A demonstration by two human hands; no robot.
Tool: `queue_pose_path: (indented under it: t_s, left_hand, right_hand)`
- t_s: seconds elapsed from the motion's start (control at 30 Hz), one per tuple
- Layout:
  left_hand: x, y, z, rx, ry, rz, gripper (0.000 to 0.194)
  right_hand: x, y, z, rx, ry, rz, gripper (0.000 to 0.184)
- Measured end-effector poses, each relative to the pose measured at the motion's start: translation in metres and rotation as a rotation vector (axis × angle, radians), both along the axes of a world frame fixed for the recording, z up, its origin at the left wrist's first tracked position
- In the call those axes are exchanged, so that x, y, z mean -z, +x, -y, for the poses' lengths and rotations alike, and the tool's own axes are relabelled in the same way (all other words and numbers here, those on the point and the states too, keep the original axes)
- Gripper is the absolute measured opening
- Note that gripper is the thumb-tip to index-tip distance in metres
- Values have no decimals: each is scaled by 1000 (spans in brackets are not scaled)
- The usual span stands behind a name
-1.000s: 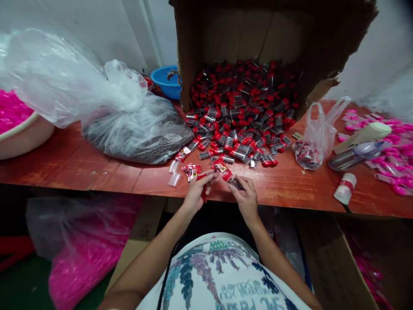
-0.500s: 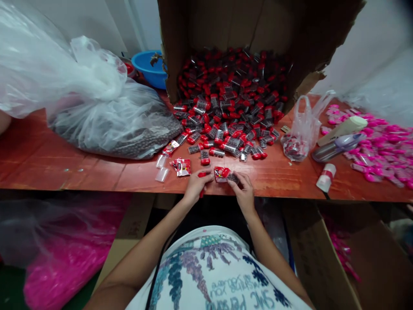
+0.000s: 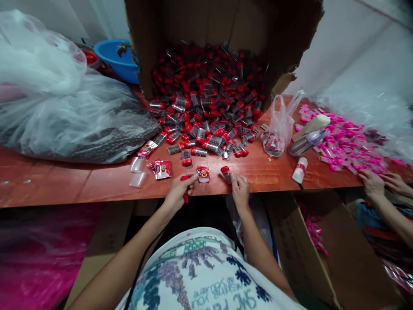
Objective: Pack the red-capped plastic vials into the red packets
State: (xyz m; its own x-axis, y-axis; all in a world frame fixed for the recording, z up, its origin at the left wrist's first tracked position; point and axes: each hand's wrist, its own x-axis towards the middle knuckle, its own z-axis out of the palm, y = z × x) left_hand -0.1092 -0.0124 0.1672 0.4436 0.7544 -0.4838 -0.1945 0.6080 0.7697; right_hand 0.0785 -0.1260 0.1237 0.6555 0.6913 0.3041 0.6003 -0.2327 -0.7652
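Looking down from the head camera, the only view, you see 2 bare hands working at the near edge of a reddish wooden table [image 3: 264,173]. The left hand [image 3: 176,192] has its fingers curled around red plastic pieces [image 3: 185,197], parts of which poke out above and below the grip. Its fingertips reach toward a small red packet [image 3: 203,175] lying flat on the table between the 2 hands; whether they touch it, I cannot tell. The right hand [image 3: 240,189] pinches a small bottle [image 3: 227,175] between thumb and fingers, the clear, dark-filled body in the grip and the red cap tilted up and to the left, clear of the packet. Left of the hands lie more red packets [image 3: 163,169], with 2 clear plastic tubes [image 3: 137,179] just beyond them. Behind, a large pile of similar bottles [image 3: 206,107] spills from a cardboard box [image 3: 222,23] on its side. A big clear bag of dark beads [image 3: 80,125] slumps to its left, near a blue bowl [image 3: 118,64]. To the right stand a handled plastic bag [image 3: 275,140] and a heap of pink pieces [image 3: 345,144], where another person's hand [image 3: 372,183] rests at the table edge.
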Motion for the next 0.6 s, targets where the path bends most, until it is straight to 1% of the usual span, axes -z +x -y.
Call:
queue_pose_path:
  t_s: [0.13, 0.2, 0.27, 0.3, 0.33, 0.4, 0.47, 0.5, 0.53, 0.57, 0.6]
  left_hand:
    - [-10, -5, -1, -31, -221, 143, 18]
    - [-14, -8, 0, -41, -289, 187, 13]
    - [-16, -8, 1, -66, -323, 218, 19]
    - [-17, -7, 3, -90, -318, 232, 23]
    - [-17, -5, 5, -121, -298, 249, 27]
    - [-18, -1, 9, -173, -226, 285, 31]
    - [-19, 2, 14, -188, -152, 313, 33]
    - [-20, 2, 17, -181, -123, 318, 34]
    - [-21, 2, 19, -170, -100, 316, 35]
    - [-22, 2, 21, -157, -79, 313, 36]
    - [-23, 1, 23, -145, -63, 313, 36]
  right_hand:
    - [1, 4, -1, -9, -58, 127, 36]
    - [-5, 0, 0, 31, -45, 143, 35]
    - [-14, -13, 0, 74, 2, 101, 34]
    - [-20, -23, 0, 60, 33, 41, 32]
    - [-26, -36, -1, 13, 59, -46, 30]
    - [-35, -63, -4, -188, 84, -291, 26]
    - [-40, -88, -11, -364, 71, -573, 33]
    - [-42, -97, -15, -407, 67, -694, 39]
    - [-42, -103, -18, -421, 70, -788, 43]
    - [-43, -107, -22, -418, 81, -853, 45]
    - [-43, -109, -25, -412, 92, -891, 42]
